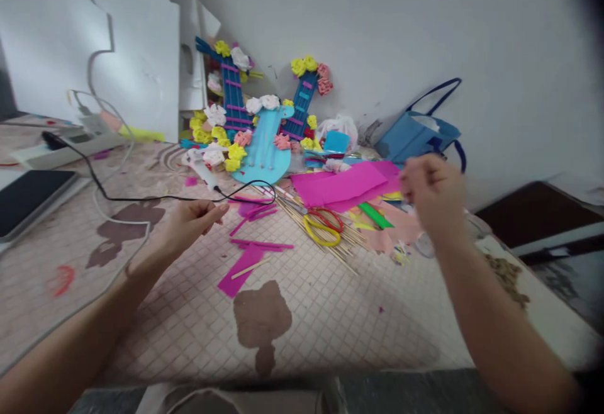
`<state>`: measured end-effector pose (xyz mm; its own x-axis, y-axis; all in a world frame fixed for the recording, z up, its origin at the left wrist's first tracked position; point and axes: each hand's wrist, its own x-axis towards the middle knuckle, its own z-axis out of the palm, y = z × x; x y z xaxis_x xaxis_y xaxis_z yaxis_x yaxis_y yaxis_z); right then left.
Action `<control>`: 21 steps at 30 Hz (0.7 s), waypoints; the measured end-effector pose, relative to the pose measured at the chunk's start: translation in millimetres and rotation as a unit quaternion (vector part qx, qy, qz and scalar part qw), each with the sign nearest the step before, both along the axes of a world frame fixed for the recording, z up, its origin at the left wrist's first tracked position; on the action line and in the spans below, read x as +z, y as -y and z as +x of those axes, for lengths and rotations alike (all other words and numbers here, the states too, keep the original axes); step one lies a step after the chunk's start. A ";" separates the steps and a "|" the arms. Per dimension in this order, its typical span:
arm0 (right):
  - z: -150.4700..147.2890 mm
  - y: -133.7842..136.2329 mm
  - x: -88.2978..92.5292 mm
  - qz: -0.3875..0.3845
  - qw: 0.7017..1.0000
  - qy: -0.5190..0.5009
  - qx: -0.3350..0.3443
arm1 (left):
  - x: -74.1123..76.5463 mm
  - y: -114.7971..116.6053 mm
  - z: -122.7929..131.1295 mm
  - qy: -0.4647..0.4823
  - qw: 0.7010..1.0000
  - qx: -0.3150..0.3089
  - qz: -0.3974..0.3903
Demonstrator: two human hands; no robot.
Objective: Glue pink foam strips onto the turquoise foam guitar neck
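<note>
My left hand (192, 224) hovers over the left middle of the table, its thumb and fingers pinched together beside a black cord. What it pinches, if anything, is too small to make out. My right hand (434, 195) is raised at the right, slightly blurred, with fingers curled closed; their contents are hidden. Between the hands lie rolled magenta paper strips (262, 246), a magenta paper piece (238, 272) with a thin wooden stick (250, 268) on it, several wooden skewers (342, 253), and scissors with red and yellow handles (323, 228). Magenta sheets (337, 184) lie nearest my right hand.
Blue paper-covered crafts (267, 143) with crumpled paper flowers lean at the back. A white glue gun (201, 168) lies before them. A phone (35, 197) and power strip (70, 148) are left; a blue bag (415, 134) stands back right. A loose white cable (147, 238) crosses the left side.
</note>
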<state>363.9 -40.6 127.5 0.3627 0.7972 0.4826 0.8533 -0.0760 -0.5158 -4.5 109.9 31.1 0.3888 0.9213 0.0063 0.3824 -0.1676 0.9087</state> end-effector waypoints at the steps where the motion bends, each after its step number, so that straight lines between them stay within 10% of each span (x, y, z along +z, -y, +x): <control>1: -32.2 -5.8 -10.2 -0.006 0.998 -0.013 0.056 | -0.4 1.1 -3.2 -0.027 0.999 -0.010 0.024; 8: -148.8 -28.6 -83.5 -0.171 0.896 0.022 0.409 | -19.0 30.3 -16.7 -0.109 0.977 -0.145 0.108; 14: -164.1 -30.5 -116.5 -0.201 0.886 0.088 0.409 | -28.5 41.9 -17.3 -0.036 0.982 -0.184 0.026; 21: -176.1 -31.8 -104.5 -0.127 0.919 -0.045 0.370 | -20.0 44.7 -9.1 0.104 0.964 -0.215 -0.114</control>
